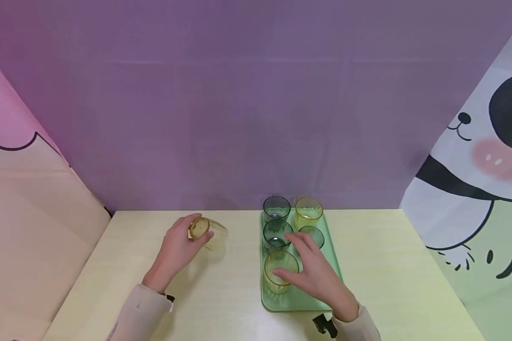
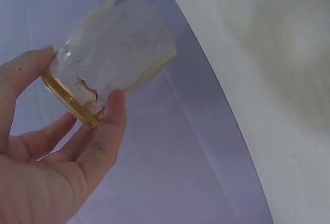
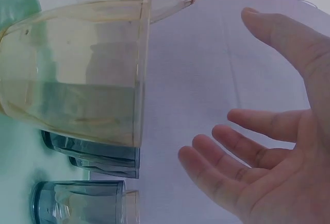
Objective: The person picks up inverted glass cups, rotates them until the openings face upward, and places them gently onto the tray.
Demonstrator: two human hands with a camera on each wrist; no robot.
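Note:
My left hand (image 1: pixel 174 255) pinches a clear amber-tinted glass (image 1: pixel 200 228) near its thick base. The glass is tilted, its base toward me and its mouth pointing away to the right. In the left wrist view, the thumb and fingers stand around the base of that tumbler (image 2: pixel 121 43). My right hand (image 1: pixel 315 272) hovers over the green tray (image 1: pixel 296 303), thumb and fingers spread. It is nearest to the front yellow glass (image 1: pixel 276 277), which stands upright on the tray. In the right wrist view, a gap separates the fingers (image 3: pixel 206 157) from this yellow glass's rim.
Behind the front glass on the tray stand two dark glasses (image 1: pixel 276 207), a yellow glass (image 1: pixel 309 210) and a greenish glass (image 1: pixel 313 235) partly behind my right fingers. The pale table (image 1: pixel 226 293) meets a purple backdrop (image 1: pixel 222 132) at its far edge.

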